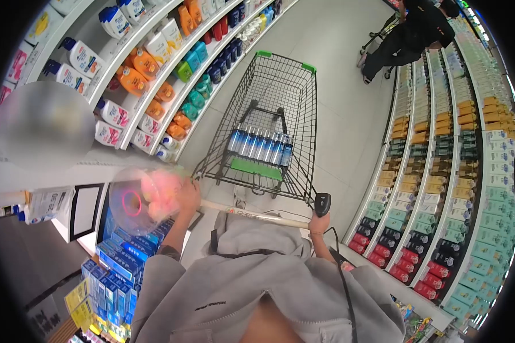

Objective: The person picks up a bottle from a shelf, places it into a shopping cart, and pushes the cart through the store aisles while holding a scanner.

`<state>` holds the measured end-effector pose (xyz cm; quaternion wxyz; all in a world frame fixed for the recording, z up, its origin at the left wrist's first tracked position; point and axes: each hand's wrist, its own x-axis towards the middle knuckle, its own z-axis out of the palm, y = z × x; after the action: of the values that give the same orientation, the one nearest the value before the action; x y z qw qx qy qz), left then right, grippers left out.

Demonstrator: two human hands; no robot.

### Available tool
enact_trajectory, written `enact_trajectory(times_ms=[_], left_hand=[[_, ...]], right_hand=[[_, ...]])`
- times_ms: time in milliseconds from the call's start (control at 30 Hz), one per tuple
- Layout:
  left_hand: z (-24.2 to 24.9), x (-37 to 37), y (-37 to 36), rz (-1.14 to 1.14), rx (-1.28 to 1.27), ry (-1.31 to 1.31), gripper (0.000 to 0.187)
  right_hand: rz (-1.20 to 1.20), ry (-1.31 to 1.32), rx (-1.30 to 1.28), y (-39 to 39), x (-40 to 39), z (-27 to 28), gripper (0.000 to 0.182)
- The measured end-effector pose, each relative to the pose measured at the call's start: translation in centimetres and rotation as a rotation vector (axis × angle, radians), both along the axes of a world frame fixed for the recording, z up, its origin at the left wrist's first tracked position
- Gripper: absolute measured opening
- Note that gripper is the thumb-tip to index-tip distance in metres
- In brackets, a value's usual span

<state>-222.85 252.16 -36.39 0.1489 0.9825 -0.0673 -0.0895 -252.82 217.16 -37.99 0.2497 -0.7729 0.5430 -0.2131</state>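
A clear round container with pink and orange contents hangs at the left, smeared by motion. My left hand is at its right edge, fingers closed on it, beside the left end of the cart handle. At the handle's right end, my right hand is wrapped round the bar, just below a black handheld device. The wire shopping cart stands ahead, with a pack of blue and silver bottles lying in its lower part.
Shelves of bottles curve along the left. More stocked shelves line the right side. A person in dark clothes stands at the upper right by another cart. Blue boxes are stacked at the lower left.
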Motion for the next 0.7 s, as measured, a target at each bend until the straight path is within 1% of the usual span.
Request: enact_trajectory(times_ms=[100,200,233,267,333,367,433,467,533,600,700], left_hand=[[0.8,2.8,-2.5,-0.003,-0.02,0.04,0.03],[-0.3,5.5,-4.4,-0.043,-0.037,0.01,0.032],[-0.8,6.2,-4.5,-0.048,-0.042,0.019,0.032],[-1.1,7.7,-5.1,-0.083,-0.049,0.055,0.032],[-1.6,10.3,-6.6,-0.129,-0.048,0.082,0.033],[-1.6,11.1,-7.2,-0.151,-0.027,0.083,0.035],[-1.6,13.1,-8.4,-0.199,0.003,0.078,0.038],[-1.1,14.0,-9.5,-0.184,0.042,0.093,0.04],[-0.2,15.4,-11.0,-0.187,0.096,0.113,0.042],[0.5,16.7,-12.9,-0.117,0.1,0.087,0.041],[-1.0,19.2,-14.6,-0.123,0.109,0.091,0.038]], right_hand=[[-0.034,0.08,0.022,-1.6,2.2,0.9,0.024],[-0.07,0.103,0.017,-3.4,4.8,1.6,0.023],[-0.1,0.143,0.07,-4.2,5.2,1.4,0.025],[-0.109,0.137,0.064,-4.8,5.8,1.5,0.025],[-0.121,-0.01,0.12,-5.4,6.9,1.4,0.027],[-0.13,-0.008,0.131,-5.7,7.7,1.4,0.027],[-0.234,-0.088,0.075,-5.7,9.5,1.1,0.026],[-0.253,-0.09,0.083,-6.2,10.2,0.5,0.026],[-0.188,-0.048,-0.05,-7.1,11.2,-0.5,0.024],[-0.239,-0.051,-0.015,-8.4,12.9,-0.2,0.023],[-0.234,-0.093,-0.012,-10.4,15.0,-0.3,0.023]])
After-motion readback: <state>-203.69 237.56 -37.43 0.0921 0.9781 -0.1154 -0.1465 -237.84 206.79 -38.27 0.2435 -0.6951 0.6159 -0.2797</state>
